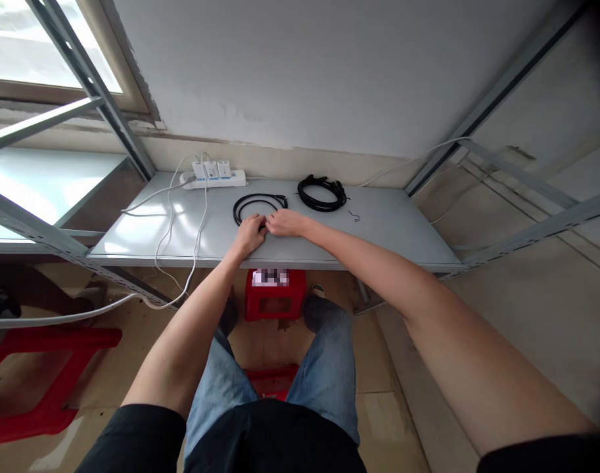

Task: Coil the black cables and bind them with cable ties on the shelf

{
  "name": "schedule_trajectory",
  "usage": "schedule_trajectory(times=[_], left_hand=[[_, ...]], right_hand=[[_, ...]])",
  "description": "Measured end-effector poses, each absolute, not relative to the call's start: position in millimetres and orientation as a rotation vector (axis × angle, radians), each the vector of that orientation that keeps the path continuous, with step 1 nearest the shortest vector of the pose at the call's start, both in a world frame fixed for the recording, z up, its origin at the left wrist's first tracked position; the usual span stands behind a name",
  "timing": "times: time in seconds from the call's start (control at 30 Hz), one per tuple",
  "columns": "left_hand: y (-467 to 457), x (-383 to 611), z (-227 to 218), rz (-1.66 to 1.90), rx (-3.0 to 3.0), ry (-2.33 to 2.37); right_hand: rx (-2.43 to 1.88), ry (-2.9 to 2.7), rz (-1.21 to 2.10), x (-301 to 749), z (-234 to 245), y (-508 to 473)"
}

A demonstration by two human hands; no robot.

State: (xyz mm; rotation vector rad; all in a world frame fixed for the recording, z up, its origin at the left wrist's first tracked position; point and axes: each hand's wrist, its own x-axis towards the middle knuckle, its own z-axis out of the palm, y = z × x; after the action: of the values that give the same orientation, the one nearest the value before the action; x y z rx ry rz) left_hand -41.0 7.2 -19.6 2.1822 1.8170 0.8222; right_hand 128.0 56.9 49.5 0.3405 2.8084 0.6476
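A loosely coiled black cable (238,205) lies on the grey metal shelf (378,243) in front of me. My left hand (252,231) and my right hand (282,223) meet at the near side of this coil, with fingertips close together. Both hands have their fingers closed on the cable there; the exact grip is partly hidden by the fingers. A cable end shows at the coil's upper right. Beyond my right hand rests a second, thicker bundle of black cable (322,194). A short, thin dark tie (355,217) lies right of that bundle.
A white power strip (213,179) with plugged-in adapters stands at the back left; white cords (201,230) run from it over the front edge. Metal uprights (127,144) frame the shelf. Below are a red stool (275,304) and another red stool (53,335) at left.
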Motion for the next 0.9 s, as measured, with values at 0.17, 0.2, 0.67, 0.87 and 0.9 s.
schedule_trajectory(times=[0.17, 0.2, 0.67, 0.87, 0.9], left_hand=[[3.0, -38.6, -13.8, 0.758, 2.201, 1.858], [1.9, -38.0, -12.5, 0.743, 2.213, 1.862], [-2.6, -35.5, -9.4, 0.665, 2.287, 1.897], [-0.7, -36.3, -13.5, 0.716, 2.270, 1.878], [-0.5, -36.4, -14.0, 0.722, 2.269, 1.875]], right_hand=[[0.500, 2.728, 0.532, 121.9, 61.8, 49.2], [0.536, 2.718, 0.493, 120.7, 63.1, 48.2], [1.994, 1.966, -2.223, 122.3, 41.4, 31.4], [1.864, 2.021, -2.324, 125.5, 26.8, 36.6], [1.834, 2.125, -2.224, 126.4, 24.4, 38.9]])
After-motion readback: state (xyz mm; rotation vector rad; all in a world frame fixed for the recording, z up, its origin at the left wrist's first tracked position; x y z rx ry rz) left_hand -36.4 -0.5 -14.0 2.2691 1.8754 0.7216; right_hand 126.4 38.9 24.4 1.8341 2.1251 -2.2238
